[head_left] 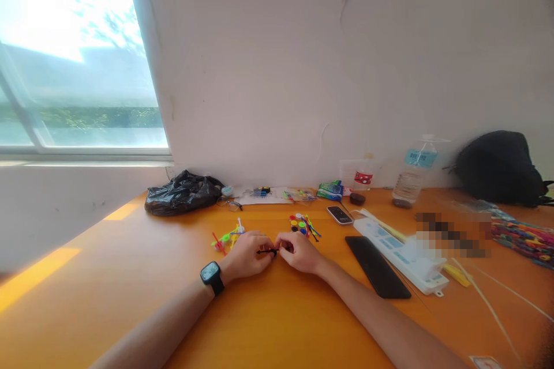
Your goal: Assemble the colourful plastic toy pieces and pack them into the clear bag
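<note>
My left hand (246, 255) and my right hand (300, 252) meet over the orange table (130, 277), both pinched on a thin black stick piece (267, 251) held between them. A black watch (212, 277) sits on my left wrist. Just behind my left hand lies a cluster of joined red, green and yellow sticks (227, 237). Behind my right hand lie small coloured discs (298, 223) and loose coloured sticks (311, 226).
A black phone (377, 266), a small phone (340, 214) and a white power strip (402, 253) lie to the right. At the wall are a black plastic bag (184, 191), glasses (229, 203), packets (331, 189), two bottles (413, 176) and a black backpack (497, 167).
</note>
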Motion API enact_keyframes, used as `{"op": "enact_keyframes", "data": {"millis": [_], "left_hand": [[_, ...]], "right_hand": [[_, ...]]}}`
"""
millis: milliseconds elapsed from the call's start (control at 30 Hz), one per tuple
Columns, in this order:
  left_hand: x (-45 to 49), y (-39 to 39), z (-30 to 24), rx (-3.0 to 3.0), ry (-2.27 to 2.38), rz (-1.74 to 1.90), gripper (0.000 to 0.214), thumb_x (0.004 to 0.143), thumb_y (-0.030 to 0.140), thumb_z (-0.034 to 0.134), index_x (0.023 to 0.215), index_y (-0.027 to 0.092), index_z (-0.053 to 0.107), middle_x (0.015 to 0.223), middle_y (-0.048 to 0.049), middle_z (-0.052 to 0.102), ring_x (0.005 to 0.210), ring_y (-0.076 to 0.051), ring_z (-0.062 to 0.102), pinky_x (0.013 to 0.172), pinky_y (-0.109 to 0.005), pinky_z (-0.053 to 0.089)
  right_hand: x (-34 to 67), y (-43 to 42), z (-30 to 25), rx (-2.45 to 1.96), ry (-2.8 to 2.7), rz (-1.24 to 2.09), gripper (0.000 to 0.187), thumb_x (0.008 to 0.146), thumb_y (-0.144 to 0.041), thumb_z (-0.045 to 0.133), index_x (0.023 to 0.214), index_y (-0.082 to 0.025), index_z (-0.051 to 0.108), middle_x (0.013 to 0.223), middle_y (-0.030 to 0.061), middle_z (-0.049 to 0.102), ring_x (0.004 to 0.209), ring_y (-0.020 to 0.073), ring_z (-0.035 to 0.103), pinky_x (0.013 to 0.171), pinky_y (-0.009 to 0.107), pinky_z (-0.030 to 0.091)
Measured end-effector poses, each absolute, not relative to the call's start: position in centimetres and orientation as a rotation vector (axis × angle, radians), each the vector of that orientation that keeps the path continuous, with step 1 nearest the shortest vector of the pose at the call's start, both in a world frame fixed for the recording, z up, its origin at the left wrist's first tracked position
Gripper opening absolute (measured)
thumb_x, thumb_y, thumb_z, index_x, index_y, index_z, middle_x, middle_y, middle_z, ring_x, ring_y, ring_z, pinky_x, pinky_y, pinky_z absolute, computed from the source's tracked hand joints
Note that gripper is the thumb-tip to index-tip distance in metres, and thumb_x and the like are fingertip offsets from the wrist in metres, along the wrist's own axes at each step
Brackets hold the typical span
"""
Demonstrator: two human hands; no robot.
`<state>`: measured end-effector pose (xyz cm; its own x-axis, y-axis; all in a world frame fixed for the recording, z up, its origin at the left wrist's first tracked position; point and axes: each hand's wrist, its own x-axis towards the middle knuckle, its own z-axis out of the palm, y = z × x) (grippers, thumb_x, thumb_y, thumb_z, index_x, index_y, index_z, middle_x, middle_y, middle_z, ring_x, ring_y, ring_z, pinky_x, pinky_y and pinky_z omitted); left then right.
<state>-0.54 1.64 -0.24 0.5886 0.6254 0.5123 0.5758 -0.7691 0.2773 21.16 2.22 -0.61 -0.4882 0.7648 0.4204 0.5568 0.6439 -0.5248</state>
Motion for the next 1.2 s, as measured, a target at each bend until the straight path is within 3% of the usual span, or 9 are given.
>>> {"op": "enact_keyframes", "data": {"millis": [300,433,667,867,1033,1200], "left_hand": [[-0.7,1.8,-0.1,2.923,0.940,0.889,0.020,0.092,0.025,0.059,0.074,0.023,0.068,0.074,-0.0038,0.067,0.074,-0.019,0.061,0.069,-0.032,0.039],[-0.3,1.5,-0.2,2.990,0.974,0.899,0.020,0.089,0.033,0.064,0.072,0.022,0.065,0.073,-0.0055,0.066,0.075,-0.021,0.062,0.071,-0.036,0.041],[0.0,1.2,-0.5,3.011,0.953,0.859,0.014,0.083,0.030,0.065,0.071,0.023,0.062,0.074,-0.0059,0.067,0.073,-0.022,0.062,0.068,-0.037,0.040],[0.3,0.5,0.1,2.942,1.039,0.948,0.015,0.084,0.039,0.068,0.086,0.024,0.065,0.082,-0.0067,0.068,0.081,-0.025,0.062,0.072,-0.039,0.041],[-0.5,-0.1,2.2,2.786,1.188,1.167,0.025,0.100,0.025,0.046,0.118,0.024,0.064,0.102,-0.0080,0.070,0.094,-0.026,0.060,0.081,-0.040,0.043],[-1.6,0.2,2.8,2.650,1.282,1.317,0.030,0.103,0.024,0.040,0.121,0.024,0.063,0.105,-0.0080,0.069,0.096,-0.026,0.059,0.082,-0.040,0.044]], "right_hand": [[21.1,2.2,-0.6,-1.031,-2.259,0.402,0.015,0.078,-0.012,0.057,0.082,-0.020,0.069,0.065,-0.0039,0.061,0.059,0.0114,0.052,0.058,0.021,0.034],[21.2,2.3,-0.7,-1.049,-2.249,0.413,0.015,0.080,-0.014,0.057,0.084,-0.019,0.070,0.068,-0.0027,0.065,0.061,0.0116,0.054,0.058,0.021,0.035],[21.1,1.9,-0.2,-1.066,-2.300,0.348,0.015,0.079,-0.012,0.058,0.082,-0.020,0.070,0.067,-0.0025,0.065,0.060,0.0123,0.054,0.058,0.022,0.034],[21.3,1.5,1.2,-1.176,-2.231,0.128,0.012,0.087,-0.019,0.058,0.084,-0.021,0.069,0.080,0.0025,0.072,0.073,0.0169,0.062,0.066,0.026,0.038],[21.0,1.1,1.9,-1.380,-2.053,0.103,0.018,0.093,-0.031,0.058,0.083,-0.021,0.070,0.081,0.0064,0.075,0.075,0.0204,0.066,0.063,0.028,0.037],[20.1,0.7,2.5,-1.273,-1.982,0.446,0.032,0.095,-0.040,0.057,0.073,-0.020,0.070,0.068,0.0054,0.070,0.061,0.0178,0.060,0.053,0.027,0.035]]}}
